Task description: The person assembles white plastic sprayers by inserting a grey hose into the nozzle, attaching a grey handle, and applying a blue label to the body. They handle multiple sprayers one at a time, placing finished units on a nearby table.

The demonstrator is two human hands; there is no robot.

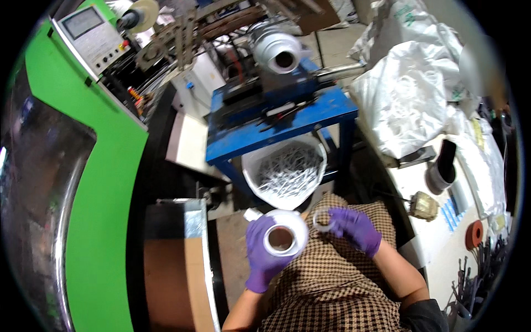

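Note:
My left hand (258,257), in a purple glove, is wrapped round a white plastic bottle (298,229). The bottle's round, wide mouth faces up at me, and a small white stub juts out at its upper left. A thin, pale plastic ring (316,220) is pinched between the fingers of my right hand (357,228), also gloved in purple. The ring is held just right of the bottle, apart from it. Both hands are above my lap, which a brown checked cloth (315,282) covers.
Ahead stands a blue metal stand (282,130) bearing a white cylindrical part (274,47). Beneath it, a white bin (251,177) holds white strips. A green machine (110,182) and a cardboard box (196,265) are at left. At right, a table (412,182) carries a sack (381,122) and tools.

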